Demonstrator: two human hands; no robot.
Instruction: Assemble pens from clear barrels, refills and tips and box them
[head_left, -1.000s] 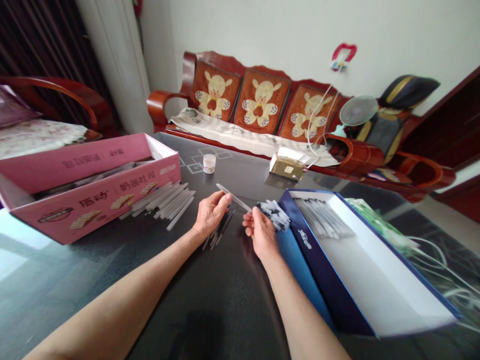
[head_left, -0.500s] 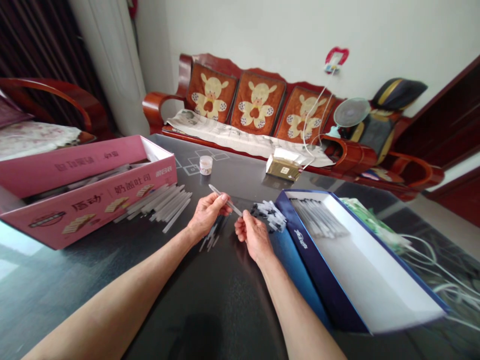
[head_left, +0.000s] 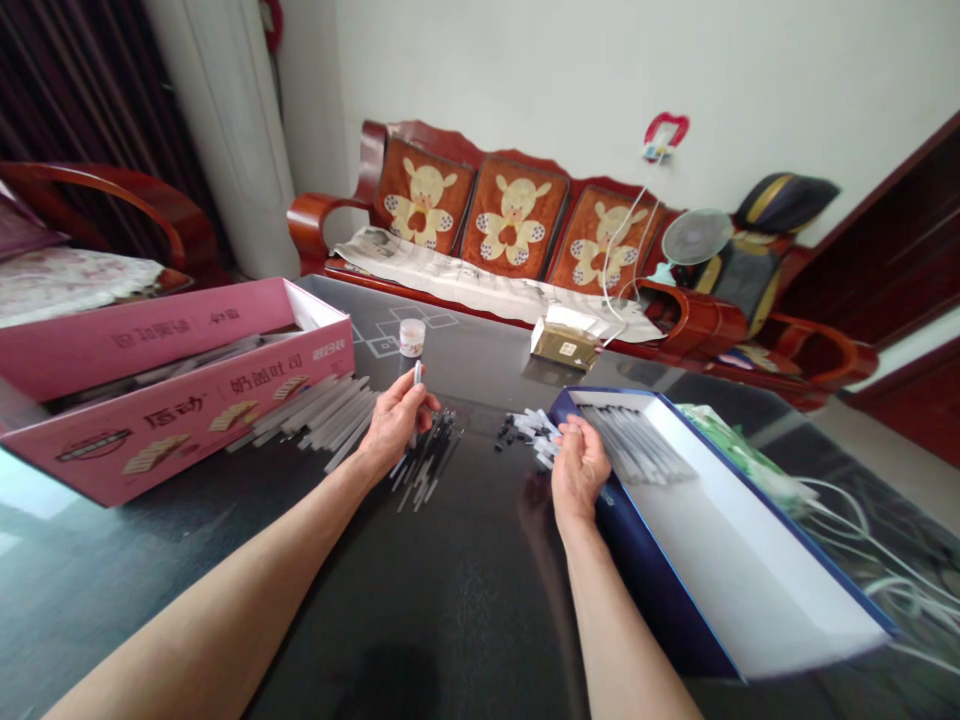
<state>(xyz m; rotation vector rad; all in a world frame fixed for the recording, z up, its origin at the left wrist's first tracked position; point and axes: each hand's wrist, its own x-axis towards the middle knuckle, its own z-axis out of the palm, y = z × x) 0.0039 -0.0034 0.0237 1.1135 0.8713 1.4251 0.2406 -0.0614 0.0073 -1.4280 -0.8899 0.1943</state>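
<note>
My left hand (head_left: 395, 417) pinches a clear pen tube (head_left: 416, 385) and holds it nearly upright above a scatter of thin dark refills (head_left: 427, 455) on the black table (head_left: 450, 580). My right hand (head_left: 579, 462) is curled at a small heap of pale and dark caps (head_left: 529, 432), beside the left wall of the blue box (head_left: 637, 520); what its fingers hold is hidden. A row of assembled pens (head_left: 634, 440) lies at the far end of that box. Several clear tubes (head_left: 322, 412) are piled left of my left hand.
A pink carton (head_left: 172, 400) stands open at the left. A small white jar (head_left: 412, 337) and a tan tissue box (head_left: 562, 343) sit farther back. Green packets and white cords (head_left: 757, 470) lie right of the blue box. A wooden bench (head_left: 510, 215) stands behind.
My hands have parted. The left hand tipped the tube from slanted to nearly upright. The right hand let go of it and moved right to the caps beside the blue box.
</note>
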